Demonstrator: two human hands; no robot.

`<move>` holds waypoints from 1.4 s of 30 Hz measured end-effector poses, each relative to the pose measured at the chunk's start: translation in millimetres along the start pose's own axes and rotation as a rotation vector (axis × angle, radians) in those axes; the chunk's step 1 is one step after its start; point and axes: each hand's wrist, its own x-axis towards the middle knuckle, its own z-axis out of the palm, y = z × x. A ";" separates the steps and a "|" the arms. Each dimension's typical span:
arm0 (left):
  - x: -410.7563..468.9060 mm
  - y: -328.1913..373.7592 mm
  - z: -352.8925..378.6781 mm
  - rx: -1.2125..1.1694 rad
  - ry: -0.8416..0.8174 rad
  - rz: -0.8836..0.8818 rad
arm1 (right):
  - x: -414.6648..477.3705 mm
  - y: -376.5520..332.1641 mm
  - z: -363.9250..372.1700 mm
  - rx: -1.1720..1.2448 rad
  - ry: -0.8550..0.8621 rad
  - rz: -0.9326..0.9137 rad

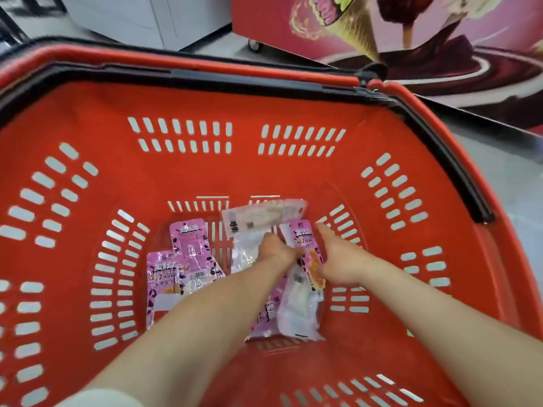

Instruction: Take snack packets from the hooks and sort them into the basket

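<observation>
Freezer beyond basket rim — left hand, right hand pinch upright pink packet.

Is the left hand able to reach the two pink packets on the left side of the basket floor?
Probably yes. The left hand is low inside the basket, the pink packets lie uncovered just to its left, and nothing stands between them.

We're in a shop, no question: a red slotted shopping basket with black carry handles fills the view, with sealed, barcoded snack packets lying in its bottom. Beyond it on the grey floor stands an ice-cream cabinet on a caster, with cones pictured across its side.
</observation>
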 end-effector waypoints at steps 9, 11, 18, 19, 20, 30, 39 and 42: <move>-25.5 4.5 -67.4 -0.238 -0.453 0.308 | -2.8 -10.7 -5.4 0.322 0.204 -0.090; -29.9 5.2 -87.7 -0.170 -0.535 0.322 | -6.1 -20.5 -10.2 0.452 0.253 -0.138; -0.3 -31.1 -110.0 0.745 -0.008 0.403 | -10.3 -40.7 -8.0 -0.012 0.344 -0.075; -1.3 -44.0 -101.4 0.788 -0.054 0.344 | -11.7 -41.7 -8.5 -0.045 0.346 -0.080; -2.8 -55.7 -91.5 0.792 -0.091 0.297 | -12.5 -42.9 -9.0 -0.068 0.349 -0.088; -19.2 -88.5 -51.8 0.710 0.028 0.352 | -9.0 -52.0 -11.0 -0.071 0.379 -0.138; -49.5 -49.0 -126.9 0.721 -0.065 0.480 | -9.6 -60.3 -18.6 -0.002 0.343 -0.201; -68.4 -23.4 -176.6 0.749 0.017 0.483 | -9.5 -70.4 -22.9 -0.079 0.394 -0.306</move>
